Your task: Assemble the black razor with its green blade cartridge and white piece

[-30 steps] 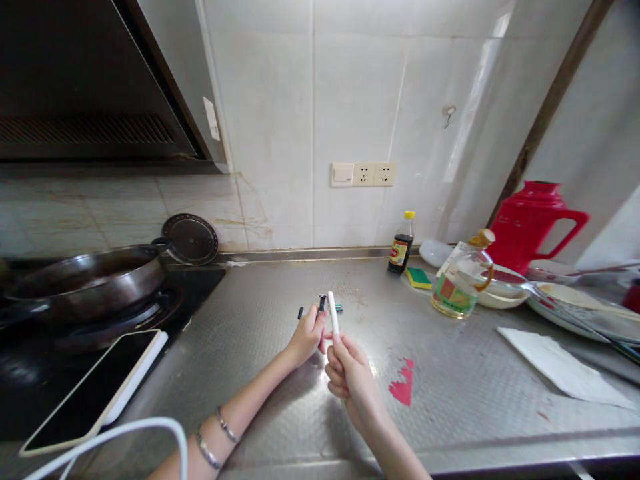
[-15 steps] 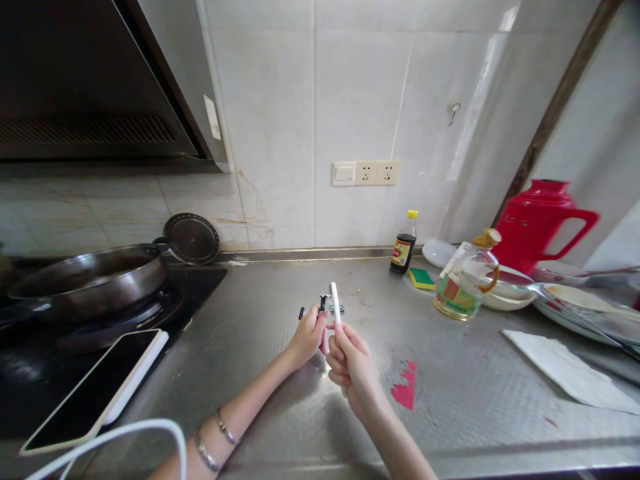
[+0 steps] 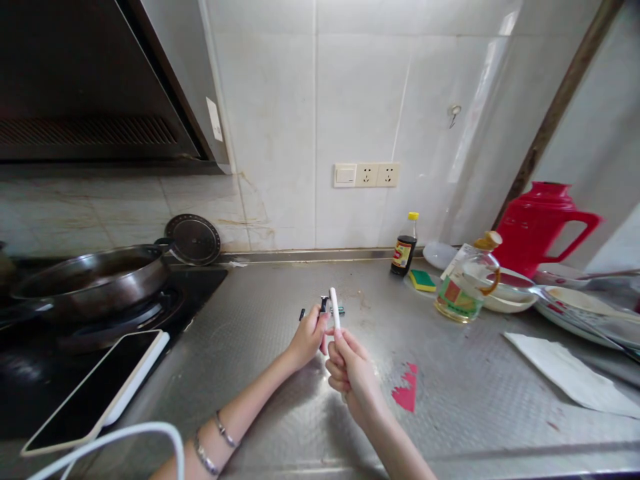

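My left hand (image 3: 309, 337) is closed on a small black piece with a silvery T-shaped top (image 3: 323, 303); its kind is not clear. Close beside it, my right hand (image 3: 350, 367) grips a slim white stick (image 3: 335, 308) that points up and away, its lower end hidden by the fingers. The stick's tip is near the black piece; I cannot tell whether they touch. On the steel counter (image 3: 265, 293) behind them lies a small dark-green object (image 3: 341, 311), partly covered by the stick. A short black piece (image 3: 302, 313) shows left of my left fingers.
At left are a pan (image 3: 95, 277) on the stove and a white-edged phone (image 3: 95, 393) with a white cable (image 3: 145, 427). To the right stand a soy sauce bottle (image 3: 404, 250), sponge (image 3: 423, 281), oil jug (image 3: 463, 287), red thermos (image 3: 540, 227), dishes and a paper sheet (image 3: 570, 373).
The view has shifted very slightly. The white stick has dipped a little, its tip now slightly lower; both hands keep their hold.
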`<state>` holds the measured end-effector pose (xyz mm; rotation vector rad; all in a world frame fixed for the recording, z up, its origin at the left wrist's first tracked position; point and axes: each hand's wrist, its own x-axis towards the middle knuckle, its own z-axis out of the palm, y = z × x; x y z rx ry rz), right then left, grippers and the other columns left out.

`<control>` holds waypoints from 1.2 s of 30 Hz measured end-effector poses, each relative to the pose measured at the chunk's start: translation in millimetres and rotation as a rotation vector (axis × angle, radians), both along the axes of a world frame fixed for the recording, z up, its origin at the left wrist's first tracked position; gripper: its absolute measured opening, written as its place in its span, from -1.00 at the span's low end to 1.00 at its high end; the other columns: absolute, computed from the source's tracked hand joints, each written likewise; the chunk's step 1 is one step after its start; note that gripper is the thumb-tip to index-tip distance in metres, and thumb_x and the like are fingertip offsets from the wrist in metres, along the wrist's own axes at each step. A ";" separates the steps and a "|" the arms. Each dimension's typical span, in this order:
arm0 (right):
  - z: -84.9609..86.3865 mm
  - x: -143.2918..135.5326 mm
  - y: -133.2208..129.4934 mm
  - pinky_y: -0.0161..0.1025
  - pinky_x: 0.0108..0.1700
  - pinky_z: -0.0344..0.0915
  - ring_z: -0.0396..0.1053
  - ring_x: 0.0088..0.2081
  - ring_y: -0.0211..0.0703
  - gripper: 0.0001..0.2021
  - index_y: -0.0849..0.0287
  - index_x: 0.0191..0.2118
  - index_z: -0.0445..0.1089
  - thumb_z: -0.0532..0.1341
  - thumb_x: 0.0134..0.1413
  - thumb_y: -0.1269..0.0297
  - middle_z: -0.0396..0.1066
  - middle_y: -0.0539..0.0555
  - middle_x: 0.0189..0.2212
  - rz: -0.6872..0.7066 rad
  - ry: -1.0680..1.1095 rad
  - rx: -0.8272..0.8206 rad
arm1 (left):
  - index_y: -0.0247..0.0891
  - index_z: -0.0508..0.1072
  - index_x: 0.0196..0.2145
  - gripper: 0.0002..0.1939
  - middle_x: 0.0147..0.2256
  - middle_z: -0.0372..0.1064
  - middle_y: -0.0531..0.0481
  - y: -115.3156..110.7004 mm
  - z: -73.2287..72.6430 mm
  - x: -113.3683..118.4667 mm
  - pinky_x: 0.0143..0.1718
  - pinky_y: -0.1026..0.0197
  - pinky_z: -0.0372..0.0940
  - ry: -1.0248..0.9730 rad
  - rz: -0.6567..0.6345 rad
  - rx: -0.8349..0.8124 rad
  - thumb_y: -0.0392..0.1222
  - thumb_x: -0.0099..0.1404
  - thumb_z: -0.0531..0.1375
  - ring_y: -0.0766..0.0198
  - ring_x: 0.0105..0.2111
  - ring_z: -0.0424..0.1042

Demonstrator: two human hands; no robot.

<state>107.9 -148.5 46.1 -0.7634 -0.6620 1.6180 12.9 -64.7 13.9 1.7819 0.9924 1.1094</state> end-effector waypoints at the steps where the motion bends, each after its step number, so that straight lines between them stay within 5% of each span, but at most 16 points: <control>1: -0.9 0.1 -1.4 -0.51 -0.74 -0.40 -0.28 -0.76 -0.55 -0.55 0.13 -0.36 0.16 0.29 -0.26 -0.07 -0.09 -0.26 -0.74 0.003 0.000 -0.010 | -0.22 0.15 -0.39 -0.73 -0.70 0.13 0.21 0.2 -0.5 0.1 -0.66 0.35 0.02 0.011 0.002 0.000 0.04 0.28 -0.07 0.43 -0.74 0.17; 21: 10.8 0.1 -0.6 -0.50 -0.74 -0.40 -0.28 -0.76 -0.54 -0.57 0.12 -0.38 0.12 0.29 -0.23 -0.06 -0.08 -0.26 -0.74 0.035 -0.009 0.036 | -0.22 0.10 -0.45 -0.78 -0.67 0.10 0.20 -0.7 1.3 2.6 -0.63 0.35 0.00 0.036 0.067 0.030 -0.07 0.29 -0.08 0.44 -0.69 0.13; 28: -7.4 -13.6 -9.8 -0.50 -0.73 -0.38 -0.23 -0.75 -0.54 -0.55 0.12 -0.42 0.09 0.27 -0.23 -0.08 -0.07 -0.25 -0.72 0.048 -0.063 -0.042 | -0.22 0.13 -0.42 -0.83 -0.66 0.05 0.19 6.8 -4.0 -1.0 -0.62 0.34 -0.03 0.023 0.084 0.058 -0.12 0.27 -0.06 0.44 -0.67 0.05; 36: -0.5 -8.8 0.0 -0.50 -0.74 -0.37 -0.25 -0.75 -0.54 -0.56 0.12 -0.45 0.08 0.26 -0.21 -0.08 -0.07 -0.25 -0.73 0.006 -0.054 0.035 | -0.23 0.14 -0.46 -0.80 -0.64 0.09 0.18 1.8 0.7 0.2 -0.59 0.33 -0.01 0.007 0.087 0.044 -0.07 0.25 -0.02 0.43 -0.64 0.10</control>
